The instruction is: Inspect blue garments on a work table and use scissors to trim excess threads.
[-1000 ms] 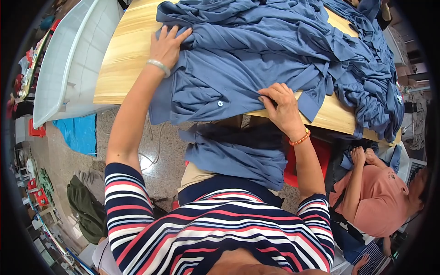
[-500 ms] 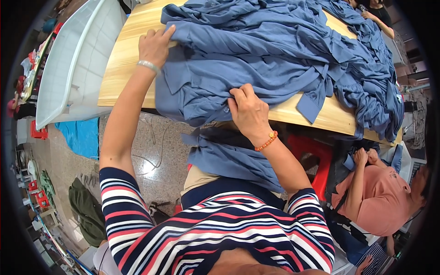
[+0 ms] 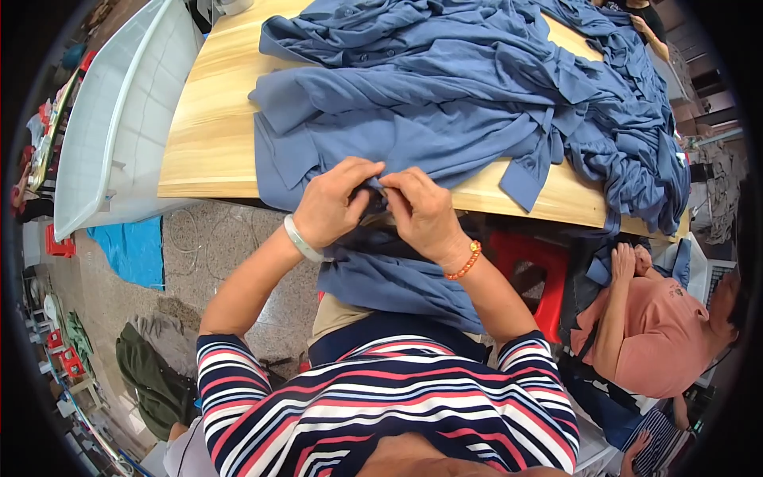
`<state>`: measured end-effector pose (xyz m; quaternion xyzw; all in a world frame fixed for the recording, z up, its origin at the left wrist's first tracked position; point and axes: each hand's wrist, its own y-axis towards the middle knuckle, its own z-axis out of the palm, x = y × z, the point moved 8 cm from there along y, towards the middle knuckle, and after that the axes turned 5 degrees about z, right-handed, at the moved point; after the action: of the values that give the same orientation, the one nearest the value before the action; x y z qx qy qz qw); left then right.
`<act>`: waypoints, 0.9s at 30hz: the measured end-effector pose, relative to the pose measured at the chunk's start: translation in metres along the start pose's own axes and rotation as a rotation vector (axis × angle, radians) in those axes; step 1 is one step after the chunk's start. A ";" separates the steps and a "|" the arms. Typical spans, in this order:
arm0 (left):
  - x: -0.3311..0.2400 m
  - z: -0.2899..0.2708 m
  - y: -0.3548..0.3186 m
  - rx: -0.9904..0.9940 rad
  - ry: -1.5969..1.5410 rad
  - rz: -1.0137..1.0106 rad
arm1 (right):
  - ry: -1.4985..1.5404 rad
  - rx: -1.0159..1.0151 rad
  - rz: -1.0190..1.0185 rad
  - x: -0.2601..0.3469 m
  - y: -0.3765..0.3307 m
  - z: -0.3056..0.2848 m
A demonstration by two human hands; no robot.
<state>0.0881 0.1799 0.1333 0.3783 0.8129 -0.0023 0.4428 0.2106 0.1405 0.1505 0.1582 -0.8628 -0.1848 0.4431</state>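
A blue button shirt (image 3: 334, 143) lies crumpled along the near edge of the wooden table (image 3: 211, 127), part of it hanging over that edge. Close together at this edge, my left hand (image 3: 335, 203) and my right hand (image 3: 420, 208) pinch a bit of the shirt between their fingertips. My left hand wears a pale bangle, my right wrist an orange bead bracelet. The small piece between the fingers is partly hidden. More blue cloth (image 3: 397, 286) lies across my lap, below the hands.
More blue shirts (image 3: 445, 32) are heaped over the table's far and right parts. A large white plastic tub (image 3: 119, 111) stands at its left. A red stool (image 3: 532, 270) is under the table at right. A co-worker in a pink shirt (image 3: 636, 334) sits close on my right.
My left hand has come down from the shirt's upper left corner to beside my right hand. My right hand has shifted slightly toward the left and down.
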 end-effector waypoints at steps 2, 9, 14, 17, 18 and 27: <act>0.008 -0.006 -0.002 -0.063 -0.027 -0.016 | 0.042 -0.013 0.054 -0.003 -0.003 0.000; -0.003 0.004 0.006 0.017 0.085 0.055 | 0.063 -0.002 0.157 -0.010 -0.009 -0.006; -0.010 0.006 0.011 -0.057 0.343 0.127 | 0.161 -0.013 0.164 -0.005 -0.007 -0.005; -0.016 0.007 0.014 -0.089 0.492 0.205 | 0.194 0.033 0.224 -0.012 -0.002 -0.004; -0.018 0.005 0.015 -0.113 0.495 0.224 | 0.246 0.057 0.267 -0.015 0.000 -0.004; -0.026 0.005 -0.044 -0.205 -0.253 -0.240 | 0.549 0.247 0.577 -0.040 -0.006 0.002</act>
<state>0.0731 0.1306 0.1343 0.2283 0.7859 -0.0199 0.5743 0.2319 0.1531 0.1190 0.0053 -0.7373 0.1010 0.6679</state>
